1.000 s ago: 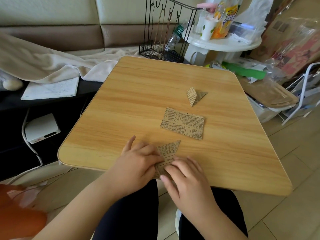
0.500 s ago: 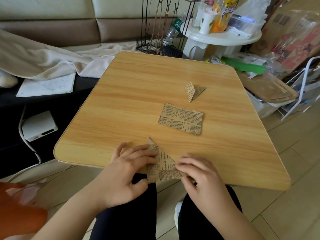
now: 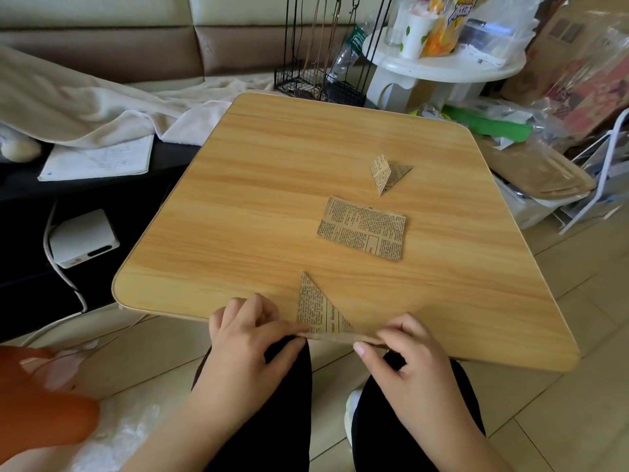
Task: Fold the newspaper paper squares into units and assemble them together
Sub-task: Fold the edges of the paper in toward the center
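A triangular folded piece of newspaper paper (image 3: 316, 311) lies at the near edge of the wooden table (image 3: 258, 206), its point toward the far side. My left hand (image 3: 250, 338) pinches its lower left corner at the table's edge. My right hand (image 3: 400, 349) pinches the lower right end of the same piece. A small stack of flat newspaper squares (image 3: 362, 229) lies mid-table to the right. Beyond it sits a finished folded unit (image 3: 388, 173) with one flap raised.
A white round side table (image 3: 442, 66) with a cup and snack bags stands behind, next to a black wire rack (image 3: 320, 86). Plastic bags and a box crowd the right side. A blanket, a notebook (image 3: 98, 160) and a white device (image 3: 83, 238) lie at the left.
The paper was pulled to the table's near edge and turned so its point faces away. Both hands slid apart to its two lower corners.
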Demonstrator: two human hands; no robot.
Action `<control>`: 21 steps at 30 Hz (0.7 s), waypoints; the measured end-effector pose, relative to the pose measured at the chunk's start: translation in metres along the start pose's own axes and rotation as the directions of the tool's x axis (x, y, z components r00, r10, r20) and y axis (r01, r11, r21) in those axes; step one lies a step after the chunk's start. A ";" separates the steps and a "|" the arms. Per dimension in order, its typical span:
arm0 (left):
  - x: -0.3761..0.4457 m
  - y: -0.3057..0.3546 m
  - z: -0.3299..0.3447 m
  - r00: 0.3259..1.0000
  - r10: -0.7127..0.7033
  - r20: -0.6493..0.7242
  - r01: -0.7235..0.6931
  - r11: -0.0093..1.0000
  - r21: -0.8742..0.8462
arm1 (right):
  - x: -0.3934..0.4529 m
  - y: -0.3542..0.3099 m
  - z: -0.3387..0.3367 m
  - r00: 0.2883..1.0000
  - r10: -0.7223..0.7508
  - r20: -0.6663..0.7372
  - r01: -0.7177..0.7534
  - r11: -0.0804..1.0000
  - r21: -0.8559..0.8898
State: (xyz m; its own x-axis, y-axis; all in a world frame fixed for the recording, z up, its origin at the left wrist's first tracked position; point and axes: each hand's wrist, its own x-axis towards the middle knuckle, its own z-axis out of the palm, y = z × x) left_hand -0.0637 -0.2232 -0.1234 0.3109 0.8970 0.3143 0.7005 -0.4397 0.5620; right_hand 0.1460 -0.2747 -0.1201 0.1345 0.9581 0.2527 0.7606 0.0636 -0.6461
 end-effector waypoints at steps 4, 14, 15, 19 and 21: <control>0.005 0.013 0.008 0.965 -0.248 -0.084 0.246 0.969 -0.040 | 0.005 -0.007 0.003 0.986 0.142 -0.084 -0.139 0.989 0.044; 0.032 0.033 0.009 0.845 -0.535 -0.003 0.535 0.844 0.035 | 0.031 -0.011 0.011 0.965 0.231 -0.125 -0.239 0.969 -0.054; 0.033 0.034 0.009 0.835 -0.550 -0.004 0.549 0.834 0.044 | 0.032 -0.012 0.011 0.964 0.232 -0.132 -0.244 0.967 -0.076; 0.036 0.036 0.011 0.818 -0.575 -0.016 0.574 0.813 0.098 | 0.034 -0.015 0.015 0.957 0.253 -0.144 -0.273 0.951 -0.142; 0.033 0.035 0.012 0.820 -0.571 -0.031 0.571 0.815 0.102 | 0.033 -0.014 0.016 0.950 0.272 -0.155 -0.295 0.944 -0.150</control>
State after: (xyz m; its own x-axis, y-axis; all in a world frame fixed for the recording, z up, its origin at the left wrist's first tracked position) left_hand -0.0211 -0.2082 -0.1023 -0.1650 0.9855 -0.0398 0.8134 0.1588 0.5596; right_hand 0.1293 -0.2394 -0.1141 0.4335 0.8838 0.1758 0.7731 -0.2645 -0.5766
